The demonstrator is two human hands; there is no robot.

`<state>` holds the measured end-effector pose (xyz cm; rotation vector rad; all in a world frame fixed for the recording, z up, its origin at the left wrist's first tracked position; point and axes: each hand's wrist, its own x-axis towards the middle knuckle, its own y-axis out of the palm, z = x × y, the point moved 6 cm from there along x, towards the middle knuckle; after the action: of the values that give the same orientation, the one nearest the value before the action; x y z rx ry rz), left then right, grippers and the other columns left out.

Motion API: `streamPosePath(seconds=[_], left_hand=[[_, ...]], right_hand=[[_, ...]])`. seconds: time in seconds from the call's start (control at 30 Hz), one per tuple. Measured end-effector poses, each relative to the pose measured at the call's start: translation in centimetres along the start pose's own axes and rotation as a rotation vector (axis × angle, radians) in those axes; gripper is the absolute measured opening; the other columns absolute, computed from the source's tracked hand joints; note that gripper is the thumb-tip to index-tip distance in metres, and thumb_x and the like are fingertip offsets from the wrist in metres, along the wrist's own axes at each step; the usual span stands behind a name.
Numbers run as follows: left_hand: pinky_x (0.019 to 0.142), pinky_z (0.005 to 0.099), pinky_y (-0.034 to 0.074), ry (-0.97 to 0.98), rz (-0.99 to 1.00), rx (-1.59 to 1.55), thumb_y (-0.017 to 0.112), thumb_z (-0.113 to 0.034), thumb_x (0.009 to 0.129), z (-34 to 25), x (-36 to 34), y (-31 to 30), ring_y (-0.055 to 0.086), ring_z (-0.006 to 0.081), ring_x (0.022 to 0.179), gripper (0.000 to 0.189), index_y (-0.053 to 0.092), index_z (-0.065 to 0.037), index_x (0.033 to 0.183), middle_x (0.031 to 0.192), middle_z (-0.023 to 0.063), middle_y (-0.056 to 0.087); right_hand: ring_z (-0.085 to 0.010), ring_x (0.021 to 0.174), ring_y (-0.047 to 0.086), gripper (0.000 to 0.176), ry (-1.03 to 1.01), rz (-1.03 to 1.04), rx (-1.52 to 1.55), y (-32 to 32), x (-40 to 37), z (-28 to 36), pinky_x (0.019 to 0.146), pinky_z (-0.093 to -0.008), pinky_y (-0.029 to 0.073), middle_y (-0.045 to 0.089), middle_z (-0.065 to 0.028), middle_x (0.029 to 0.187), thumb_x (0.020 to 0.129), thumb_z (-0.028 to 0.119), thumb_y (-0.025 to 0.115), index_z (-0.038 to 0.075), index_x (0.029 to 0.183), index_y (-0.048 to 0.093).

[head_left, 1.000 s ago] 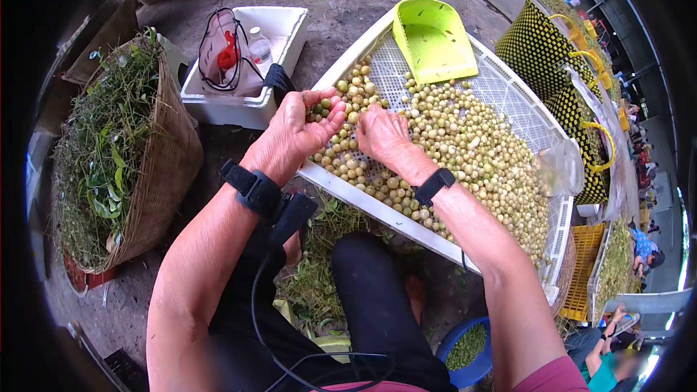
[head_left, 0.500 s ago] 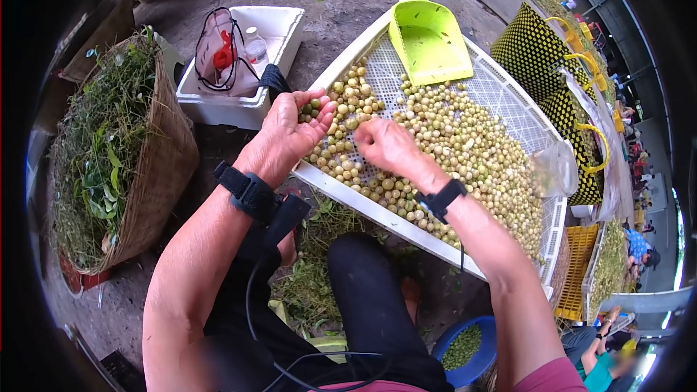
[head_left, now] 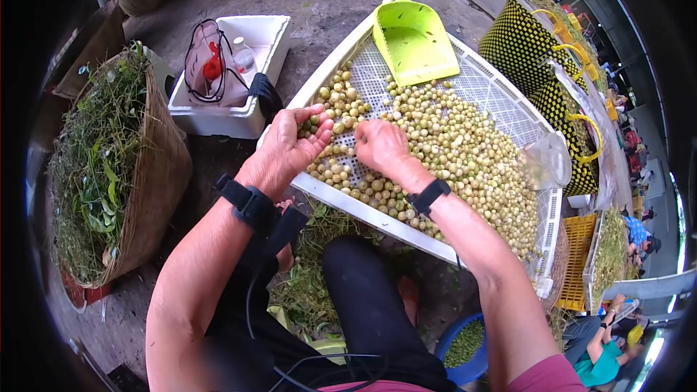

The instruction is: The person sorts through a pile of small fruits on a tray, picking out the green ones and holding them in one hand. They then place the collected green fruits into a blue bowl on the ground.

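My left hand (head_left: 296,142) is cupped palm up over the left edge of the white perforated tray (head_left: 377,223), holding several small green fruits (head_left: 311,125). Just to its right, my right hand (head_left: 382,147) is over the tray with its fingers curled together; whether anything is between them is hidden. Pale yellow-green round fruits (head_left: 465,145) cover much of the tray. A lime green dustpan (head_left: 415,42) rests on the tray's far end. At the tray's right side lies a clear plastic container (head_left: 546,161).
On the left stand a wicker basket (head_left: 156,174) of leafy stems and a white foam box (head_left: 218,122) with a bag and bottle. A blue basin (head_left: 472,370) of green fruits is low down. Black-and-yellow bags (head_left: 514,47) stand right; a person (head_left: 602,356) is at lower right.
The view has shifted slightly, moving the tray and surroundings a little left. My right hand remains near the fruits, its fingers still curled, and my left hand still holds the green fruits.
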<state>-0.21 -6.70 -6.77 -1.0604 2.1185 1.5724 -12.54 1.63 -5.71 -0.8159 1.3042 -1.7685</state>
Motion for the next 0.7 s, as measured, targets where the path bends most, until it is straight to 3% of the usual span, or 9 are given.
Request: streamPosePath(seconds=[0.1,0.17,0.2,0.3,0.33,0.43,0.47,0.6,0.7], left_hand=[[0.062,0.0277,0.05,-0.009,-0.017,0.03,0.042,-0.007,0.082,0.4,-0.1,0.1,0.054,0.0191,0.071,0.019,0.051,0.004,0.096,0.082,0.0116,0.051],[0.067,0.0305,0.05,-0.052,-0.004,0.019,0.042,-0.008,0.082,1.0,-0.2,0.5,0.055,0.0205,0.074,0.02,0.051,0.004,0.096,0.083,0.0123,0.051],[0.068,0.0312,0.05,-0.083,0.009,-0.004,0.042,-0.008,0.082,1.4,-0.7,1.2,0.055,0.0209,0.074,0.02,0.051,0.004,0.096,0.083,0.0126,0.051],[0.07,0.0332,0.05,-0.114,0.065,-0.066,0.041,-0.007,0.083,1.4,-0.2,1.4,0.055,0.022,0.076,0.02,0.05,0.005,0.097,0.084,0.0145,0.051],[0.07,0.0332,0.05,-0.097,0.086,-0.06,0.041,-0.006,0.083,1.2,-0.2,1.5,0.055,0.0221,0.076,0.021,0.05,0.006,0.097,0.084,0.0147,0.051],[0.068,0.0321,0.05,-0.095,0.128,-0.046,0.04,-0.006,0.084,1.1,0.1,1.7,0.054,0.0213,0.075,0.02,0.05,0.006,0.096,0.082,0.0141,0.051],[0.067,0.0318,0.05,-0.094,0.12,-0.044,0.041,-0.006,0.083,1.1,0.1,1.7,0.054,0.0212,0.074,0.019,0.05,0.006,0.096,0.082,0.0138,0.051],[0.066,0.0311,0.051,-0.08,0.103,-0.049,0.042,-0.005,0.083,0.9,0.0,1.4,0.054,0.021,0.074,0.018,0.05,0.006,0.094,0.081,0.0135,0.05],[0.066,0.0308,0.051,-0.063,0.1,-0.038,0.043,-0.004,0.083,0.7,-0.1,1.6,0.054,0.0212,0.074,0.018,0.05,0.007,0.094,0.081,0.0136,0.05]], right_hand=[[-0.0093,0.061,0.056,0.012,0.046,-0.067,0.625,-2.5,0.8,-0.4,0.056,-0.0245,0.045,0.06,-0.0081,0.064,0.073,0.014,0.053,0.005,0.07,0.061],[-0.0068,0.054,0.051,0.015,-0.1,0.042,0.953,-3.4,1.4,0.8,0.052,-0.0226,0.042,0.056,-0.005,0.056,0.074,0.014,0.054,0.003,0.067,0.059],[-0.0075,0.052,0.051,0.016,0.011,0.143,1.044,-5.1,0.6,3.0,0.05,-0.0239,0.041,0.053,-0.0042,0.052,0.074,0.013,0.053,0.002,0.065,0.058],[-0.0118,0.055,0.054,0.015,-0.103,0.043,0.687,-5.0,1.4,1.1,0.053,-0.0258,0.043,0.056,-0.0083,0.057,0.073,0.015,0.055,0.002,0.065,0.059],[-0.0196,0.057,0.058,0.015,-0.103,-0.036,0.486,-4.6,1.0,0.5,0.057,-0.0313,0.046,0.058,-0.0126,0.06,0.072,0.015,0.054,0.003,0.065,0.06],[-0.0242,0.061,0.058,0.015,-0.116,0.041,0.005,-2.1,-1.0,0.5,0.058,-0.034,0.046,0.057,-0.0124,0.067,0.073,0.016,0.056,0.002,0.069,0.06],[-0.0312,0.069,0.058,0.014,-0.094,0.007,-0.048,-1.8,-1.7,0.5,0.063,-0.0397,0.046,0.057,-0.0162,0.075,0.072,0.013,0.053,0.002,0.069,0.06],[-0.0296,0.078,0.058,0.011,-0.134,0.077,-0.303,0.9,-1.1,1.3,0.065,-0.0396,0.046,0.058,-0.0171,0.078,0.064,0.007,0.056,0.005,0.072,0.063],[-0.0285,0.076,0.059,0.011,-0.256,0.091,-0.358,1.0,-0.8,2.4,0.064,-0.0389,0.047,0.059,-0.0161,0.076,0.062,0.007,0.057,0.003,0.07,0.063]])
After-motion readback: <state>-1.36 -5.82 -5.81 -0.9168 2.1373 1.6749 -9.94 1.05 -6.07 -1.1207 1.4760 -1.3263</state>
